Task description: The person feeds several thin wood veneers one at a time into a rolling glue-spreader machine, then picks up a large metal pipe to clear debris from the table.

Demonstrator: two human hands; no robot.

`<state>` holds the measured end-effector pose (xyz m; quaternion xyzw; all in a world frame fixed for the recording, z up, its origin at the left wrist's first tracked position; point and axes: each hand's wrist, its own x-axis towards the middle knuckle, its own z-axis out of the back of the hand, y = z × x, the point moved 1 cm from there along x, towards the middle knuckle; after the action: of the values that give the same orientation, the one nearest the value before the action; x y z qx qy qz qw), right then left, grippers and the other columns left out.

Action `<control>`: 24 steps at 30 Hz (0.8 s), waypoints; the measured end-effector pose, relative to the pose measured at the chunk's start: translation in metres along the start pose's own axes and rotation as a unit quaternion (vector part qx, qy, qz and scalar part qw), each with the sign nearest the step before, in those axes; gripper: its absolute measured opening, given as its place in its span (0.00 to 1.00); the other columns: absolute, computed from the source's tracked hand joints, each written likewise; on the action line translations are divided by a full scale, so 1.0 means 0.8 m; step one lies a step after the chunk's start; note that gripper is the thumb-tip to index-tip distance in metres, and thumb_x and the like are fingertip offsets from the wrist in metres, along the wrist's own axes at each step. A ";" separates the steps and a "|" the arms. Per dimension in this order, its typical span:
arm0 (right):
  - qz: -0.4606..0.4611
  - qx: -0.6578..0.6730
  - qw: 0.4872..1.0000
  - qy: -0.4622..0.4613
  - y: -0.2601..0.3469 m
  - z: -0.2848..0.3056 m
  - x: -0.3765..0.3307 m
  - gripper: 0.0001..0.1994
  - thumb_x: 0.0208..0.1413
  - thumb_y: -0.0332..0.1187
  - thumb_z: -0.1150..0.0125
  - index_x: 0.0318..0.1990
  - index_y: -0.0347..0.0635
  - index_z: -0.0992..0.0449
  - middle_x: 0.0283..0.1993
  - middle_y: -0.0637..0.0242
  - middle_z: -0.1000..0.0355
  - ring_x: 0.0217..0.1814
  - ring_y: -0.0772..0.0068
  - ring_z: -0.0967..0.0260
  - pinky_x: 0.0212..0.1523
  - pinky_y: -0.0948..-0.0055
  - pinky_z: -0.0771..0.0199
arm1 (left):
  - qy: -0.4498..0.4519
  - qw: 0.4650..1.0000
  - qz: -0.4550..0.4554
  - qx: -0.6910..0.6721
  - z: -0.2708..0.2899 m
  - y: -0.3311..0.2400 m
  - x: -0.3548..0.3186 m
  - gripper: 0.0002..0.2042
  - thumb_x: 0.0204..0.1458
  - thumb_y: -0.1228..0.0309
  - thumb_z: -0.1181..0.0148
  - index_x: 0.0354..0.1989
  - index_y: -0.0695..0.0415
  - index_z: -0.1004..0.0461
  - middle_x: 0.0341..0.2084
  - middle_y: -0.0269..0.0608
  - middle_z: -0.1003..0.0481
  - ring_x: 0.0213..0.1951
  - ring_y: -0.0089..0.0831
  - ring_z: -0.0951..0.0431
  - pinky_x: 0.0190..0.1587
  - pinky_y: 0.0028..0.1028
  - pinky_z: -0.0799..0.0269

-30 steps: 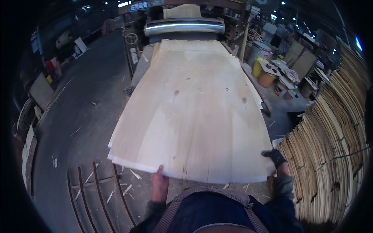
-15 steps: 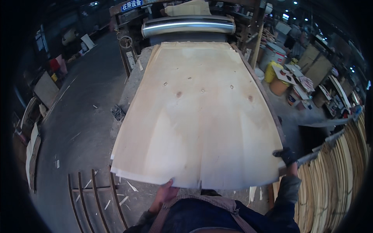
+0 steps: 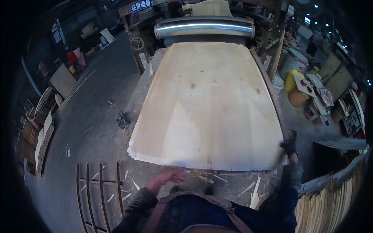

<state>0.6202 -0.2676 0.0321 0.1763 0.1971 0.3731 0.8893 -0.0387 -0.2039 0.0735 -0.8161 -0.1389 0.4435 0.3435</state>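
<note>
A stack of large pale wood veneer sheets [image 3: 210,112] with several knots lies on a low bed in front of me. My bare left hand [image 3: 171,176] hangs just off the near edge, left of its middle. Its fingers stretch to the right, slightly blurred, with nothing held. At the right edge near the front corner is my right hand [image 3: 288,144] in a dark glove. Its fingers are dark and smeared, so their grip cannot be made out. Beyond the stack's far end runs a shiny metal roller [image 3: 205,28] in a machine frame.
Behind the roller, a person's hand [image 3: 188,11] is beside another veneer sheet [image 3: 210,7]. Upright veneer [image 3: 330,209] is packed at the lower right. A metal rack [image 3: 101,190] lies on the floor at left, near wood scraps. Buckets and a drum [image 3: 294,61] stand at right.
My left hand has come off the near edge of the top sheet, which now lies farther forward and more even with the stack. My right hand remains by the right edge. The view has shifted.
</note>
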 end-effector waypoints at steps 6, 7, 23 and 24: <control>0.145 0.421 0.895 -0.027 0.112 -0.039 -0.174 0.19 0.48 0.25 0.51 0.50 0.34 0.36 0.44 0.61 0.32 0.43 0.70 0.32 0.42 0.73 0.30 | -0.471 0.683 -0.236 0.506 0.200 -0.052 -0.026 0.21 0.47 0.65 0.48 0.46 0.66 0.36 0.39 0.53 0.30 0.39 0.46 0.28 0.42 0.35 0.32; 0.202 0.286 0.937 0.024 0.132 -0.087 -0.193 0.17 0.48 0.25 0.49 0.48 0.36 0.34 0.42 0.61 0.31 0.42 0.69 0.32 0.41 0.73 0.30 | -0.517 0.572 -0.252 0.585 0.228 -0.056 -0.017 0.22 0.46 0.64 0.47 0.47 0.66 0.36 0.43 0.56 0.32 0.44 0.48 0.31 0.47 0.36 0.35; -0.267 0.561 0.749 0.232 0.320 -0.242 -0.369 0.25 0.49 0.50 0.47 0.17 0.33 0.33 0.14 0.56 0.37 0.23 0.48 0.30 0.26 0.47 0.26 | -0.243 0.911 -0.333 -0.003 0.251 -0.140 -0.091 0.13 0.40 0.84 0.48 0.38 0.66 0.29 0.31 0.42 0.26 0.33 0.27 0.27 0.39 0.23 0.32; -0.268 0.555 0.750 0.240 0.319 -0.244 -0.378 0.26 0.48 0.51 0.46 0.14 0.34 0.34 0.11 0.57 0.39 0.24 0.48 0.30 0.27 0.47 0.26 | -0.242 0.909 -0.339 -0.014 0.250 -0.151 -0.099 0.13 0.40 0.85 0.49 0.38 0.66 0.28 0.31 0.40 0.26 0.33 0.25 0.27 0.38 0.22 0.32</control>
<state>0.1798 -0.2884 0.0478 0.4831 0.6154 -0.0258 0.6222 -0.2384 -0.0707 0.1314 -0.5923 -0.4921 0.4826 0.4172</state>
